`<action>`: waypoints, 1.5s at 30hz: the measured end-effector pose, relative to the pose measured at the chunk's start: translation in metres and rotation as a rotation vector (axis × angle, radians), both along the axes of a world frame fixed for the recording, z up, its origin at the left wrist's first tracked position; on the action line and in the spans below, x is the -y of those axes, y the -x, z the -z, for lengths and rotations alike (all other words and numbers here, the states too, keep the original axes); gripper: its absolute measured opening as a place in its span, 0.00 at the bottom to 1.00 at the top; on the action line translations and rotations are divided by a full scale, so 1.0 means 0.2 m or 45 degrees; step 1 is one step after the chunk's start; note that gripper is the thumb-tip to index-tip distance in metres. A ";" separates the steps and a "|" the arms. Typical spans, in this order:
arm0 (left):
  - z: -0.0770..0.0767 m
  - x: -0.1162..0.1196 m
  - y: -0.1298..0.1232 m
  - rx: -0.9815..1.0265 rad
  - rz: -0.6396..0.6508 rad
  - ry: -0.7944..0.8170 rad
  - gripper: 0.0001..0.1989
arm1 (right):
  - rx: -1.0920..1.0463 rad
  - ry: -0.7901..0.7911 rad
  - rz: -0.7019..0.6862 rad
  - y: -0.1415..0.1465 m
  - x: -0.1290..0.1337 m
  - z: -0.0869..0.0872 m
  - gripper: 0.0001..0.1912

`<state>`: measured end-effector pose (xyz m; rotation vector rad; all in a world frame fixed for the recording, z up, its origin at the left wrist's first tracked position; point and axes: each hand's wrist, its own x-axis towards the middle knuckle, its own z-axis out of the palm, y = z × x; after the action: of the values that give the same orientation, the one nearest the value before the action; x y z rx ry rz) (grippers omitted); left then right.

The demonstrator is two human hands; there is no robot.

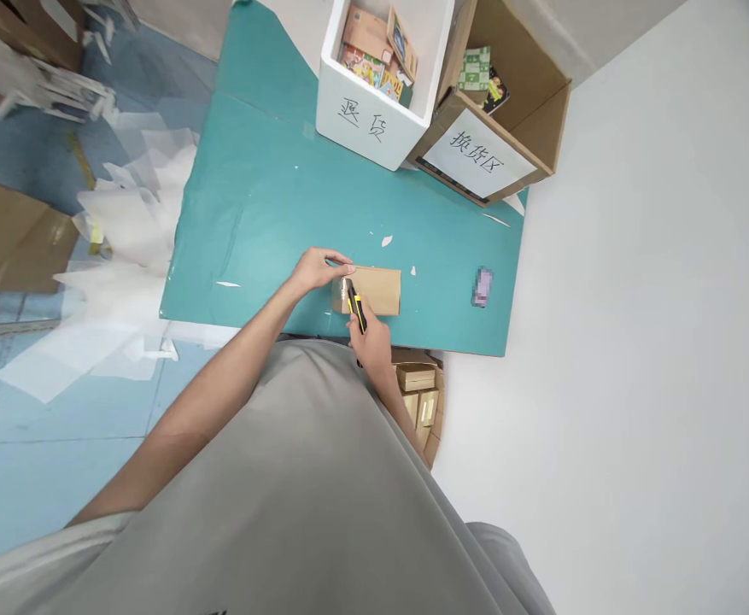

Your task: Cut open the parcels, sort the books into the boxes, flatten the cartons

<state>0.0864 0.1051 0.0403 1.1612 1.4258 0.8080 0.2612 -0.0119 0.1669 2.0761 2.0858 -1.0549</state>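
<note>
The closed carton [380,292] is set down near the front edge of the table [272,205], and its left end is being worked on. It is steadied at the far left corner by the fingers of the left hand [315,268]; whether that grip is pinched shut cannot be told. The yellow-and-black cutter [357,314] is gripped firmly in the right hand [372,343], its front end held over the shiny strip at that end. A tape cut seems to be under way; a shallow, controlled stroke is called for, with the steadying fingers kept clear of the blade.

Now the writing: "退货" (returns) is handwritten on the white box [374,138], and "换货区" (exchange area) is marked on the sheet [473,158] stuck to the brown box [541,128]. No brand can be read on the packages inside.
</note>
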 end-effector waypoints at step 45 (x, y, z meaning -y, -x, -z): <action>-0.06 0.12 -0.04 0.067 -0.103 0.001 0.28 | 0.496 0.066 -0.222 0.14 0.02 -0.26 0.32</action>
<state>0.0937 0.0811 0.0527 1.0793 1.4372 0.8880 0.2329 -0.0153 0.2198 1.8508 1.9727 -0.6152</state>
